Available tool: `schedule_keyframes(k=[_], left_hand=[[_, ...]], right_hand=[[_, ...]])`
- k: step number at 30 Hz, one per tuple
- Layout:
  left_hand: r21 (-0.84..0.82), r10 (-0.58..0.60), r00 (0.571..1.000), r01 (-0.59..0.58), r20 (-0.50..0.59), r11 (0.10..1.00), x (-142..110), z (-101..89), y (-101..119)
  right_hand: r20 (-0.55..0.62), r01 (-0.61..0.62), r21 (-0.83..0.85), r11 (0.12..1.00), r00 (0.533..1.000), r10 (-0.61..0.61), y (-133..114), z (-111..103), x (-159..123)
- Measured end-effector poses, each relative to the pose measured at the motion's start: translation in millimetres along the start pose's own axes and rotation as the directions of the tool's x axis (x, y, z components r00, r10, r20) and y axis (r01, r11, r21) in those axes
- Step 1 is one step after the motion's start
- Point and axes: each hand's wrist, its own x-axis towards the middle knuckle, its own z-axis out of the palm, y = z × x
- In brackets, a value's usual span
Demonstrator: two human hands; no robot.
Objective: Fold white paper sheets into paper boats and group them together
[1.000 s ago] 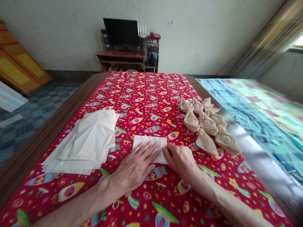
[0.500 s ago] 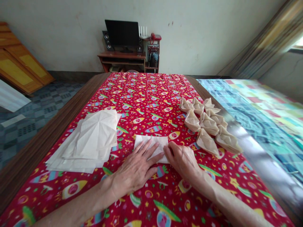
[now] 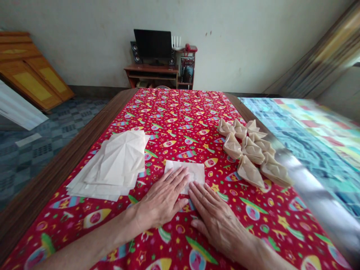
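A small folded sheet of cream paper lies on the red printed tablecloth, just ahead of my hands. My left hand rests flat with its fingers spread across the paper's lower left part. My right hand lies flat on the cloth, its fingertips touching or nearly touching the paper's lower edge. To the left is a stack of creased paper sheets. Several folded paper boats stand grouped to the right.
The cloth covers a wooden table, whose brown edge runs along the left. A patchwork quilt on a bed lies beyond the right edge. A desk with a monitor stands against the far wall.
My right hand has slid back off the paper and flattened on the cloth, with its fingers spread. My left hand stays on the paper. The whole view has shifted slightly right.
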Motion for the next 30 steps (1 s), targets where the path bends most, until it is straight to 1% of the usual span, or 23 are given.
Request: schedule_keyframes(k=[3,6,8,11,14,17,20,26,30], left_hand=[[0.026,-0.011,1.000,0.012,-0.010,1.000,-8.7,-1.6,-4.8],[0.038,-0.031,0.999,0.031,-0.015,0.999,-20.6,-3.4,-8.9],[0.039,-0.047,0.999,0.047,-0.011,0.998,-26.6,-4.8,-7.5],[0.022,-0.036,0.999,0.036,0.023,0.999,-26.9,-6.8,3.4],[-0.030,0.042,0.998,-0.040,0.057,0.999,-18.6,-7.4,18.0],[-0.065,0.071,0.995,-0.067,0.063,0.996,-12.9,-6.9,24.2],[-0.057,0.072,0.995,-0.068,0.067,0.996,-17.4,-6.0,18.6],[0.026,0.007,0.999,-0.008,0.035,1.000,-41.7,-6.4,-1.1],[0.044,-0.032,0.999,0.031,0.027,0.999,-45.8,-8.9,-1.3]], right_hand=[[0.026,-0.012,-0.008,1.000,1.000,0.012,7.4,-2.0,-7.3],[0.008,-0.019,-0.022,1.000,1.000,0.019,11.9,-4.7,-14.1],[-0.011,-0.015,-0.033,0.999,1.000,0.014,12.4,-5.1,-15.9],[-0.078,-0.007,-0.040,0.999,0.997,0.004,9.8,-4.2,-12.7],[-0.165,-0.021,-0.026,0.999,0.986,0.017,6.5,-3.7,-6.6],[-0.202,-0.033,-0.032,0.999,0.979,0.026,6.0,-3.4,-4.9],[-0.216,-0.039,-0.044,0.998,0.976,0.028,7.6,-2.2,-7.9],[-0.231,-0.035,-0.062,0.997,0.973,0.020,8.3,-2.2,-9.5],[-0.242,-0.021,-0.113,0.993,0.970,-0.007,6.7,-2.0,-6.0]])
